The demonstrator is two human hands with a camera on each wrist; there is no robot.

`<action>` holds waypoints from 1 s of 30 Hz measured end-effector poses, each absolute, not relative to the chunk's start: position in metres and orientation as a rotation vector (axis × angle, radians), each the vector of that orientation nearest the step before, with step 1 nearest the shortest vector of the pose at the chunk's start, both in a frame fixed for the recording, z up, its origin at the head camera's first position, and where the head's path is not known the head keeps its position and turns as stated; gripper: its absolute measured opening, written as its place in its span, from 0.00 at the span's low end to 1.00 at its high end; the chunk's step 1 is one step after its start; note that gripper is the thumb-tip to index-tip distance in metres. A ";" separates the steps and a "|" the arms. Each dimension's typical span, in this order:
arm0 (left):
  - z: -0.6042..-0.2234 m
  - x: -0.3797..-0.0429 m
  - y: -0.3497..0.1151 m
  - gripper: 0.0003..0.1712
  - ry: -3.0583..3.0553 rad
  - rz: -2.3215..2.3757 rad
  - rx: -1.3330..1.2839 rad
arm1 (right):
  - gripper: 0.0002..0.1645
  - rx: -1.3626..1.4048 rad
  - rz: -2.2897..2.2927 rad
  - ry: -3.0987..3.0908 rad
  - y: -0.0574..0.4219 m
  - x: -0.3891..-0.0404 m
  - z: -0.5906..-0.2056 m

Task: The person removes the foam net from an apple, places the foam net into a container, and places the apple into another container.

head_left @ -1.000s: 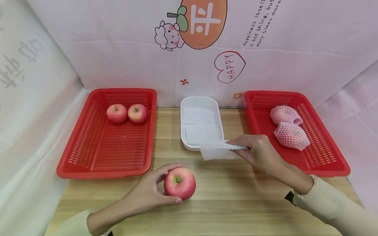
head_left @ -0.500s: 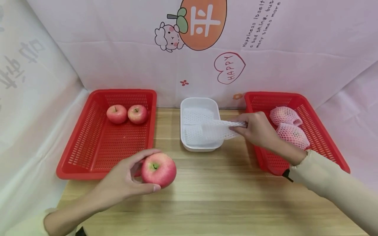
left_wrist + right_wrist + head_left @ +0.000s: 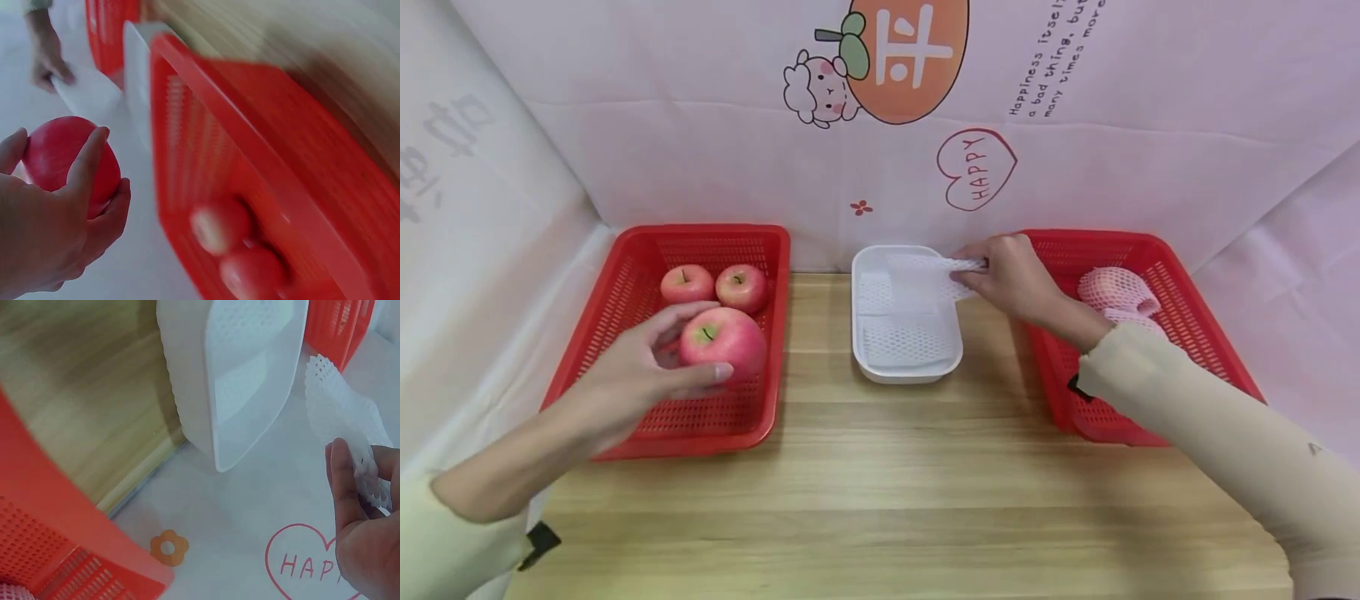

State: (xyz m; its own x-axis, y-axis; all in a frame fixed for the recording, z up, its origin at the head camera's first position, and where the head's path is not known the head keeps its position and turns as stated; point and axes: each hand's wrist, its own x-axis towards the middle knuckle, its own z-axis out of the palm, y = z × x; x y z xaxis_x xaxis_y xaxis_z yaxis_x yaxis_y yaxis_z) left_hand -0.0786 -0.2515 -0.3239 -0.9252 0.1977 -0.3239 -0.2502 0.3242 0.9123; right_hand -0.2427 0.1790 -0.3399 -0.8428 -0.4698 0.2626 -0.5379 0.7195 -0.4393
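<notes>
My left hand (image 3: 625, 367) grips a red apple (image 3: 727, 343) over the front part of the left red basket (image 3: 769, 408). The left wrist view shows the fingers wrapped around the apple (image 3: 59, 156), above the basket's rim. Two bare apples (image 3: 742, 288) sit at the back of that basket. With thumb and fingers, my right hand (image 3: 1011, 279) pinches one end of a white foam net sleeve (image 3: 921, 279). The sleeve hangs over the far part of the white tray (image 3: 946, 367), where more foam nets (image 3: 906, 340) lie flat.
At the right stands another red basket (image 3: 1195, 333) holding two apples in foam nets (image 3: 1116, 289), one partly hidden by my right sleeve (image 3: 1157, 375). A printed cloth (image 3: 737, 167) hangs behind the wooden table (image 3: 880, 508).
My left hand has carried the apple left and back, from the middle of the table to over the left basket. My right hand has moved the foam net back and left over the tray.
</notes>
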 end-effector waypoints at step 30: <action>-0.385 -0.155 -0.342 0.44 2.204 1.346 -0.257 | 0.23 0.440 1.051 -3.264 0.135 -0.304 -0.371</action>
